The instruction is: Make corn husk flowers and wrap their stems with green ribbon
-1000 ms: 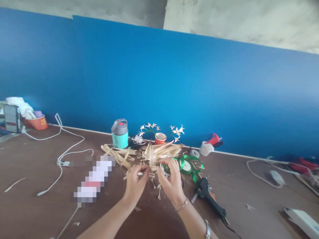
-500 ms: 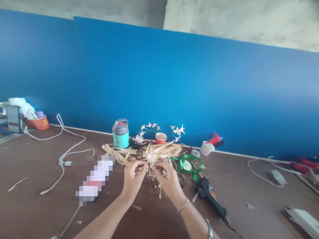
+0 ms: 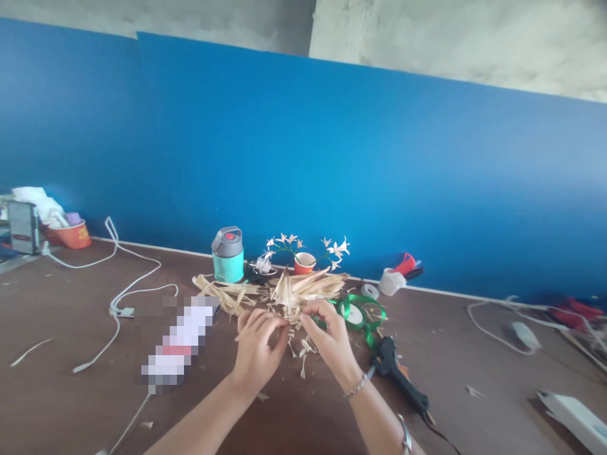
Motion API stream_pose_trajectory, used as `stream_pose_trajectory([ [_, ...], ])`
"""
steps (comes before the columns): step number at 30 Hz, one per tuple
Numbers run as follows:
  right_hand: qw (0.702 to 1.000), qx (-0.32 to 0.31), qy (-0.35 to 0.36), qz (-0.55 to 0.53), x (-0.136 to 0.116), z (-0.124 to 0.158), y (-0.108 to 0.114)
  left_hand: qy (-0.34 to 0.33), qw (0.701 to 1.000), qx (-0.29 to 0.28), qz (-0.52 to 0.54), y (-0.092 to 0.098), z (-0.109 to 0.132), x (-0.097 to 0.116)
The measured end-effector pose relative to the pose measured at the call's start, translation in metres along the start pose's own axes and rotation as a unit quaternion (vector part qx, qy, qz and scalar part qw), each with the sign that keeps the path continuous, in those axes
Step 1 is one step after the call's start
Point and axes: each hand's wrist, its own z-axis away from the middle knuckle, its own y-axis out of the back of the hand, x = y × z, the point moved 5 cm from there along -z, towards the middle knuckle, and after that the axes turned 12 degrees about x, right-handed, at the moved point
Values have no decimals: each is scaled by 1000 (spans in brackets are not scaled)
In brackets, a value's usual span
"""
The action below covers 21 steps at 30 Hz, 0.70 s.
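Observation:
My left hand (image 3: 258, 347) and my right hand (image 3: 332, 338) meet over the brown table (image 3: 71, 392), fingers pinched together on a small pale straw piece (image 3: 291, 322) between them. Just beyond lies a heap of dried straw-coloured leaves (image 3: 289, 291), with small cut scraps (image 3: 303, 354) scattered under my hands. What exactly the fingertips grip is too small to make out fully. A bracelet sits on my right wrist.
A black glue gun (image 3: 401, 376) lies right of my right hand, green ribbon rolls (image 3: 358, 313) beside it. Behind stand a teal flask (image 3: 227, 254), an orange cup with paper flowers (image 3: 304, 259), a white cup (image 3: 391, 282). White cables (image 3: 123, 294) run at left.
Both hands shifted slightly nearer to me and closed together on the straw piece; the fingers of the left hand curled more over it.

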Motion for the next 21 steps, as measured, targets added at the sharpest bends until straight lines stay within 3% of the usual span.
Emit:
stream_pose_trajectory([
  [5, 1000, -6, -13, -7, 6, -3, 0, 17, 999, -13, 36, -3, 1, -2],
  [13, 998, -35, -45, -17, 16, -9, 6, 151, 974, -64, 156, -9, -1, -13],
  [21, 995, -78, -47, -29, 11, -9, 3, 168, 962, -120, 177, -21, 3, -13],
])
